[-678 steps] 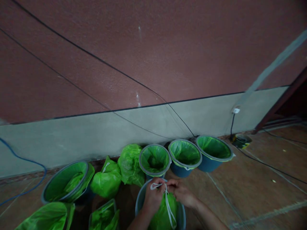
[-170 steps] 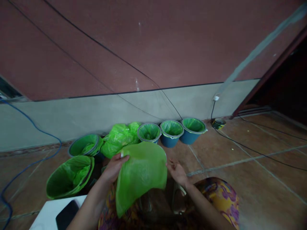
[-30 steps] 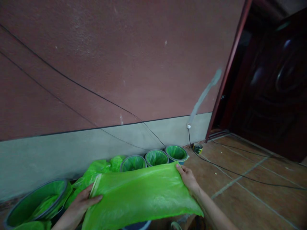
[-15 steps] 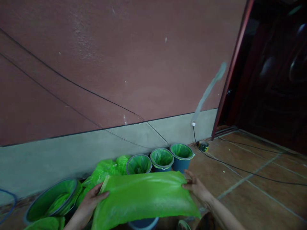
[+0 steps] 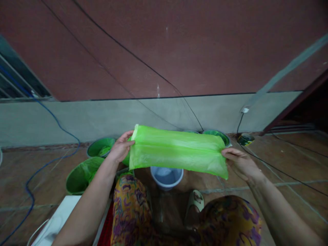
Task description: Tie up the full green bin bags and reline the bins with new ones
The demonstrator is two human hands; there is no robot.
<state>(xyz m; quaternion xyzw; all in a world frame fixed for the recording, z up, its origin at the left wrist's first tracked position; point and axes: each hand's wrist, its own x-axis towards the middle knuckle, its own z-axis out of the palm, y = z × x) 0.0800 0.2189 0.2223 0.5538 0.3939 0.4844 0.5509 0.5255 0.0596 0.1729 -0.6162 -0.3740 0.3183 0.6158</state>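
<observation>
A bright green plastic bag (image 5: pixel 176 148) is stretched flat and sideways between my hands. My left hand (image 5: pixel 122 147) pinches its left end, beside a pale hemmed edge. The right end is gripped between thumb and fingers by my right hand (image 5: pixel 239 160). Below the bag, between my feet and the wall, stands a grey-blue bucket (image 5: pixel 167 181) without a liner, its far rim covered by the bag. Behind the bag, a green-lined bucket (image 5: pixel 217 134) is partly hidden by it.
On the left are a lined bucket (image 5: pixel 101 145) and a larger one (image 5: pixel 77 177). A blue cable (image 5: pixel 57 159) crosses the floor there. A black cable (image 5: pixel 276 176) runs right past a small tin (image 5: pixel 245 139). A white box (image 5: pixel 60 218) stands by my left arm.
My view has tilted down and turned left, bringing my knees and the unlined bucket into sight. Both hands still hold the bag, now pulled flatter and straighter.
</observation>
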